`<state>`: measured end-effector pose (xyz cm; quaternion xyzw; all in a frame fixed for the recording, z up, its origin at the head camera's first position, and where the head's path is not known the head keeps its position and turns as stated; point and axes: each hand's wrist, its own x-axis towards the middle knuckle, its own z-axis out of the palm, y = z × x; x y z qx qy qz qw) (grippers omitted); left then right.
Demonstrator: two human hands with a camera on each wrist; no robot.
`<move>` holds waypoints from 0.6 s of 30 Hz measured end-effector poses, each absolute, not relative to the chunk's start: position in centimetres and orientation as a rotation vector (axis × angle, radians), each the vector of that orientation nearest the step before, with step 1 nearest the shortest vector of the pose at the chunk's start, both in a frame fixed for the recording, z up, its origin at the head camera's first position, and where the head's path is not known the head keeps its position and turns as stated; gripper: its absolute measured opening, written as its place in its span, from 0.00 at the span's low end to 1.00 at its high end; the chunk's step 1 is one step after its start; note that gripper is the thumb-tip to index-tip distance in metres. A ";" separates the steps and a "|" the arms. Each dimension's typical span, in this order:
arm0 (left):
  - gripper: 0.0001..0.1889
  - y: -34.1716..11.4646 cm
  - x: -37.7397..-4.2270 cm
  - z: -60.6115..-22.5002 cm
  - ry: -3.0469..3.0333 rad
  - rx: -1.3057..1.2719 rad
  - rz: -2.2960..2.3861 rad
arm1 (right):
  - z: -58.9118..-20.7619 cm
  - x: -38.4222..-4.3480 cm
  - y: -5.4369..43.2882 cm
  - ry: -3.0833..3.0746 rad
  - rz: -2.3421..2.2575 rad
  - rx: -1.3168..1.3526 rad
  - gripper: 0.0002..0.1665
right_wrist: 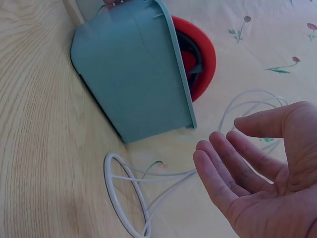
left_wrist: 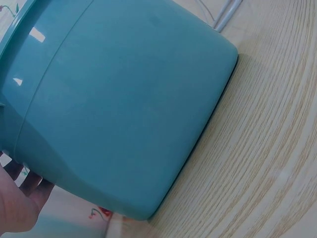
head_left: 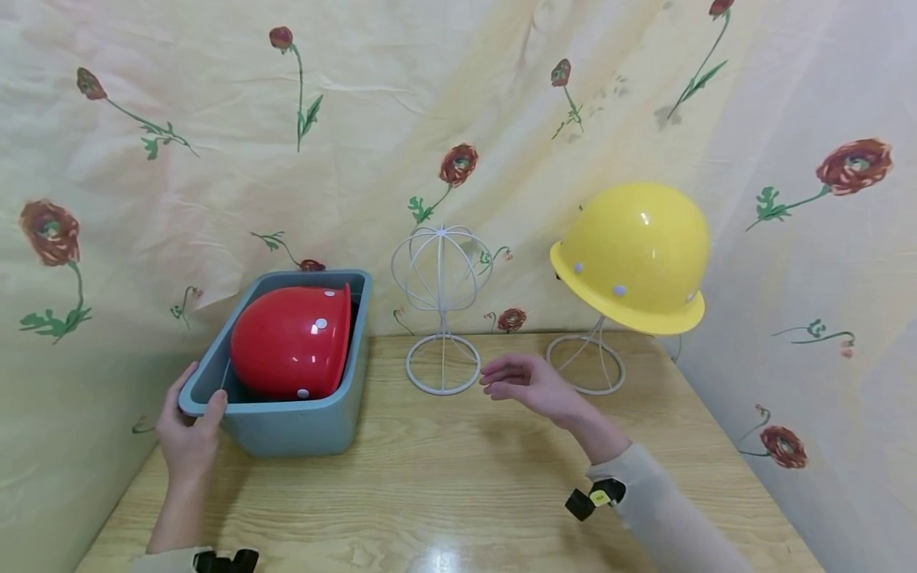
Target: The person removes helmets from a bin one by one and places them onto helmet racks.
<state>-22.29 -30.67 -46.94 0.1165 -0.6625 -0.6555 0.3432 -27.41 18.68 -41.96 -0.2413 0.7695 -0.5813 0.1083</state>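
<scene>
Left grip (head_left: 189, 434) clamps the bin (head_left: 294, 430) at its near-left corner; right grip (head_left: 532, 385), digits apart, hangs near the left stand (head_left: 442, 307).

Probably a small makeshift recording booth: creased, poppy-printed cloth (head_left: 387, 95) closes in the back and both sides of a wood-grain tabletop (head_left: 444, 477), and small black devices (head_left: 579, 504) sit at the person's wrists. The white wire stand (head_left: 442, 305) might suit a shop; whether home or studio surrounds it cannot be told.
</scene>
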 end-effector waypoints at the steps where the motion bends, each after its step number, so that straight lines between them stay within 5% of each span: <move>1: 0.29 -30.7 -22.3 -47.0 -1.716 0.301 -1.702 | -42.0 -27.5 18.5 2.265 -1.710 -0.720 0.21; 18: 0.30 -30.9 -22.5 -47.2 -1.743 0.316 -1.692 | -42.5 -27.7 15.6 2.257 -1.720 -0.729 0.21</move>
